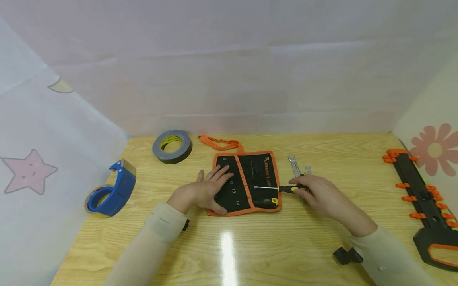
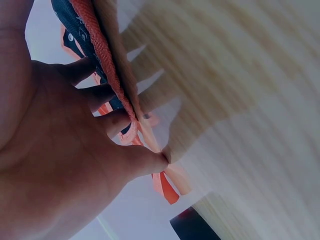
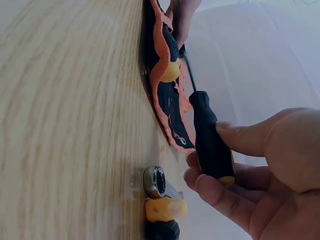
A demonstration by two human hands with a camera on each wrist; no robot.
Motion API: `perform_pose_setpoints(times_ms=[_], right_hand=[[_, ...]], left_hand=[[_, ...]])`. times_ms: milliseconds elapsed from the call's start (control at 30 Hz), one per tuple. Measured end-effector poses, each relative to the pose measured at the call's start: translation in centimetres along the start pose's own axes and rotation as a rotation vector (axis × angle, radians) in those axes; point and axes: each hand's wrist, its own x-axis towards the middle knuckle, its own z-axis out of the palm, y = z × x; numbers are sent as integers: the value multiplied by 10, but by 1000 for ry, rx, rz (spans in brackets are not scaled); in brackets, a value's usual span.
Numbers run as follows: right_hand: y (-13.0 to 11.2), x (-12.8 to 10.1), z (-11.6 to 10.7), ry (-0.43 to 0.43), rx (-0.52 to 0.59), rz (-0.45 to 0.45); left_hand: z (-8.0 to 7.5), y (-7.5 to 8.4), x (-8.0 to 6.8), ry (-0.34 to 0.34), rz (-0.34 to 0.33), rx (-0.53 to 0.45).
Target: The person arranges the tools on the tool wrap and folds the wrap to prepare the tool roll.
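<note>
A black tool pouch with orange trim (image 1: 257, 169) lies flat on the table, numbers printed along its left part. My left hand (image 1: 211, 188) rests on that part, fingers spread; the left wrist view shows the thumb at the pouch's orange edge (image 2: 107, 65). My right hand (image 1: 315, 194) pinches a screwdriver (image 3: 207, 135) by its black and yellow handle. Its thin shaft (image 1: 266, 187) points left above the pouch's right part. A yellow-ended handle (image 1: 274, 201) sticks out of the pouch's right pocket. Just beyond my right hand lie wrenches (image 1: 294, 163), partly hidden by it.
A roll of grey tape (image 1: 184, 149) lies at the back left, near the pouch's orange strap (image 1: 220, 143). The blue tape dispenser (image 1: 123, 190) stands at the left edge. Along the right edge is a black tool with orange clips (image 1: 415, 190). Pale cloth walls surround the table.
</note>
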Motion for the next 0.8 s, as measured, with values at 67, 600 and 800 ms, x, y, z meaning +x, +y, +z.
perform_pose_setpoints(times_ms=[67,600,800], right_hand=[[0,1,1,-1,-14,-10],[-6,12,8,-47,-16,-13],[-8,17,13,-33,-15,2]], left_hand=[[0,0,0,0,0,1],[0,1,0,-5,0,3],[-1,1,-1,-5,1,10]])
